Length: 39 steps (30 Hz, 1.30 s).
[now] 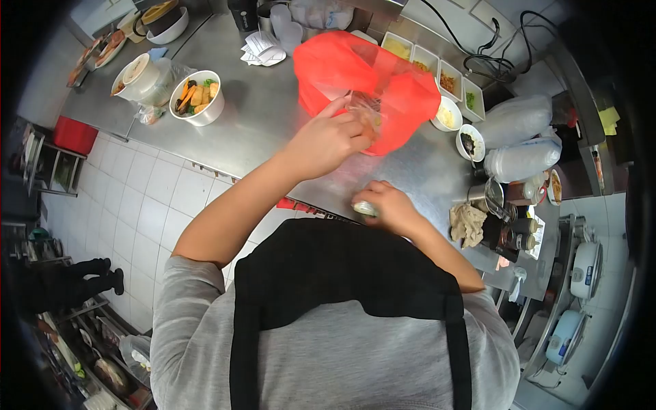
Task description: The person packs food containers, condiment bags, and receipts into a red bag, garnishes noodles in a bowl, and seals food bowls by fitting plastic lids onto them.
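The red bag [403, 89] sits on the metal bench [253, 130], w/ its side nearest the person by both hands. L hand [333, 142] is at the red bag's near side, fingers bent, touching a clear bag [371, 117] w/ orange stuff in it; can't tell if it's pinching it. R hand [391, 208] is nearer the person than the red bag, apart from it, fingers closed on a small pale pack [365, 208].

Left of the red bag: a big bowl [209, 112] w/ orange, green & dark food, then white tubs [141, 71] past it. Papers [262, 49] & a black cup [242, 15] are beyond its far left side.

Right of the red bag: white trays [474, 101] w/ food, a white bowl [447, 114] just beside it, & a bowl w/ dark bits [471, 143]. Tan cloth [467, 225] is well apart, to its near right, by a metal pot [484, 196].
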### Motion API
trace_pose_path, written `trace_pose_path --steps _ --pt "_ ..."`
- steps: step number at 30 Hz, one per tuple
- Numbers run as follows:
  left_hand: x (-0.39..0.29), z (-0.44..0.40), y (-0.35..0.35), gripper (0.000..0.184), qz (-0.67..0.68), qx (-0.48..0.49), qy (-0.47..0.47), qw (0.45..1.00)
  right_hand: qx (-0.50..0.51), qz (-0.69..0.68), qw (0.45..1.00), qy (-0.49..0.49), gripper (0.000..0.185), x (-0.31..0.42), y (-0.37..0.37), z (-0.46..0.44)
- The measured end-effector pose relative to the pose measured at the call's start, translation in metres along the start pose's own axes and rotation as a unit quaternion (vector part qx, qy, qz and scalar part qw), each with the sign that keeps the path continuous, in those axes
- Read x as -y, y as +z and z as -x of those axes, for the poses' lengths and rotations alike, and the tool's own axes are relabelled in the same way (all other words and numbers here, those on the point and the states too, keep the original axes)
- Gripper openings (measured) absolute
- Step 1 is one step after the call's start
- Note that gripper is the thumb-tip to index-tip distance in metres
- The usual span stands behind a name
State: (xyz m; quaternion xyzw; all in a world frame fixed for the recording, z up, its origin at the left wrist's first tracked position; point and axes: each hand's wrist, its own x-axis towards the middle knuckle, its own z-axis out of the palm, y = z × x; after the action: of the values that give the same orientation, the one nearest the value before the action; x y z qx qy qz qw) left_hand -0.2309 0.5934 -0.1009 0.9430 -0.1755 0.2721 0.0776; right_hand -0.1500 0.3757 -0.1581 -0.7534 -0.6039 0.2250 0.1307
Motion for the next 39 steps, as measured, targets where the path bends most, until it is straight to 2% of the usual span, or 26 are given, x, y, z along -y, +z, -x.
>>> trace_pose_path --steps 2,3,5,6,7,8,10,11,13,14,16,19,21,22,25,28,31,34,37,39 --pt "0.003 0.008 0.002 0.027 -0.014 0.023 0.013 1.000 -0.016 -0.166 0.983 -0.071 0.045 0.034 -0.057 0.009" --pt "0.004 0.012 0.004 0.027 -0.019 0.036 0.018 0.999 -0.081 -0.167 0.975 -0.124 0.045 0.055 -0.086 0.009" --pt "0.001 0.014 0.011 0.029 0.052 -0.083 0.031 0.995 -0.202 -0.208 0.935 -0.204 0.047 0.081 -0.117 -0.008" --pt "0.001 0.016 0.014 0.030 0.066 -0.090 0.034 0.993 -0.257 -0.247 0.905 -0.233 0.049 0.088 -0.123 -0.025" --pt "0.001 0.017 0.018 0.031 0.079 -0.098 0.037 0.991 -0.281 -0.198 0.899 -0.272 0.052 0.084 -0.126 -0.052" --pt "0.002 0.021 0.021 0.032 0.070 -0.054 0.036 0.995 -0.302 -0.149 0.889 -0.311 0.055 0.075 -0.129 -0.076" --pt "-0.001 0.022 0.008 0.030 0.042 0.009 0.032 0.999 -0.205 -0.120 0.959 -0.152 0.051 0.057 -0.132 -0.097" --pt "-0.001 0.024 0.006 0.030 0.049 -0.007 0.036 0.998 -0.154 -0.104 0.980 -0.069 0.050 0.049 -0.131 -0.103" --pt "-0.001 0.024 0.006 0.030 0.066 -0.040 0.042 0.996 -0.050 0.063 0.997 0.018 0.046 0.032 -0.127 -0.105" --pt "-0.002 0.021 0.005 0.027 0.071 -0.050 0.053 0.995 0.003 0.146 0.987 0.062 0.044 0.024 -0.122 -0.104" --pt "0.001 0.014 0.002 0.023 0.080 -0.069 0.078 0.991 -0.064 0.202 0.977 0.026 0.040 0.009 -0.109 -0.102" --pt "0.020 0.002 -0.001 0.021 0.119 -0.139 -0.006 0.983 -0.148 0.243 0.959 -0.005 0.040 0.000 -0.102 -0.109" --pt "0.057 -0.014 0.001 0.023 0.041 -0.038 -0.054 0.997 -0.192 0.260 0.946 -0.003 0.042 0.003 -0.092 -0.116" --pt "0.071 -0.023 0.002 0.024 0.001 0.013 -0.077 0.997 -0.200 0.228 0.952 0.050 0.041 0.010 -0.090 -0.121" --pt "0.083 -0.049 0.018 0.026 -0.154 0.144 -0.012 0.977 -0.239 0.286 0.912 0.169 0.039 -0.011 -0.071 -0.146" --pt "0.089 -0.076 0.029 0.027 -0.188 0.286 -0.043 0.939 -0.147 0.349 0.904 0.196 0.037 -0.044 -0.061 -0.171" --pt "0.084 -0.093 0.029 0.030 -0.255 0.322 -0.014 0.912 -0.138 0.293 0.925 0.196 0.036 -0.029 -0.070 -0.162" --pt "0.076 -0.099 0.016 0.028 -0.307 0.418 0.012 0.855 -0.091 0.290 0.927 0.222 0.036 -0.022 -0.084 -0.154" --pt "0.081 -0.086 0.037 0.029 -0.284 0.343 0.056 0.894 -0.100 0.270 0.935 0.207 0.044 -0.041 -0.075 -0.155" --pt "0.098 -0.074 0.033 0.031 -0.113 0.241 0.066 0.962 -0.197 0.221 0.946 0.130 0.045 -0.045 -0.079 -0.139"
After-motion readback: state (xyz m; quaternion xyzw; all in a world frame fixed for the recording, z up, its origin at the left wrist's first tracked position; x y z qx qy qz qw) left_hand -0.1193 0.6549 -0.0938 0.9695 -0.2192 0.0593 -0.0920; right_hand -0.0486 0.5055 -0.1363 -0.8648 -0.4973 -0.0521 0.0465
